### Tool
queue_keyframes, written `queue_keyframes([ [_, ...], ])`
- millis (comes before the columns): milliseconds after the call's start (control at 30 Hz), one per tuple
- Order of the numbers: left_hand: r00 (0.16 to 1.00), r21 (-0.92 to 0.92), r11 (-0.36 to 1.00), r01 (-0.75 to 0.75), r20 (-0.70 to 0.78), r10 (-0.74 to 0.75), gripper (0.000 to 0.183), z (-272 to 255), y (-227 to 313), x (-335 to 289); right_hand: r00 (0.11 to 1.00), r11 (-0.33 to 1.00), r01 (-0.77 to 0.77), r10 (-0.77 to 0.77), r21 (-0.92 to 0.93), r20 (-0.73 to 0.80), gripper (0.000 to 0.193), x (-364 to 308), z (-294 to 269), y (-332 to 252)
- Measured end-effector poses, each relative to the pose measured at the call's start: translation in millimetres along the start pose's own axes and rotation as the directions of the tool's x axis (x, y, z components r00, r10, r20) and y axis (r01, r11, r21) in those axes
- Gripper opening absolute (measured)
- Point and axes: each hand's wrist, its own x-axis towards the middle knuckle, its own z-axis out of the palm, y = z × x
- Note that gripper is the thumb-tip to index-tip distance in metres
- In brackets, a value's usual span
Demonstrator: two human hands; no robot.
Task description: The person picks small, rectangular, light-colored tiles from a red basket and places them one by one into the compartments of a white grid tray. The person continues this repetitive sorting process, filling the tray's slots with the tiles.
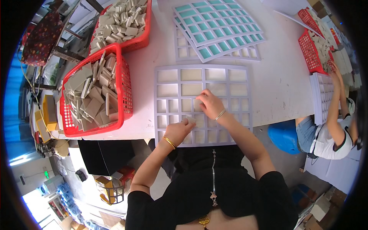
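A white gridded tray (156, 90) lies in front of me on the table, with larger compartments in its far rows and smaller ones nearer me. Cream inserts sit in some compartments; others look plain white. My left hand (177, 133) is closed in a pinch on a small cream tile (191, 120), above the nearer rows. To its right, my right hand (210, 104) has its fingers pinched on another cream tile (197, 105) at a compartment in the middle row. The fingers partly hide both tiles.
A red basket (124, 90) heaped with cream tiles stands at left, another red basket (142, 41) behind it. Gridded trays with turquoise compartments (214, 27) are stacked at the back. At far right a co-worker's hand (335, 72) is near a red basket (309, 50), beside stacked trays (322, 96).
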Motion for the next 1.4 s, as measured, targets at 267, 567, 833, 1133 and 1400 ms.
queue_keyframes([
  [267,0.969,-0.036,0.995,0.088,-0.23,-0.094,0.012,14.4,4.7,5.4,0.961,0.946,0.24,-0.264,-0.22,-0.087,0.009,-2.6,1.2,1.8],
  [567,0.881,-0.26,0.951,0.164,-0.395,-0.26,0.019,18.1,-11.5,1.8,0.924,0.929,0.365,-0.37,-0.058,-0.103,0.016,-25.6,3.1,-34.6],
  [833,0.697,-0.504,0.847,0.168,-0.547,-0.463,0.009,-25.7,-30.2,-19.0,0.938,0.913,0.344,-0.344,-0.218,0.042,0.007,-41.4,34.6,-40.2],
  [1133,0.611,-0.774,0.633,0.013,-0.495,-0.618,0.007,11.2,-2.8,-4.8,0.997,0.851,-0.009,-0.03,0.525,0.065,0.02,-33.9,-2.5,-68.7],
  [1400,0.776,-0.236,0.972,0.007,-0.612,-0.155,0.024,7.8,6.0,-6.8,0.991,0.871,-0.107,0.133,0.479,-0.019,0.017,-48.1,-22.0,-18.3],
])
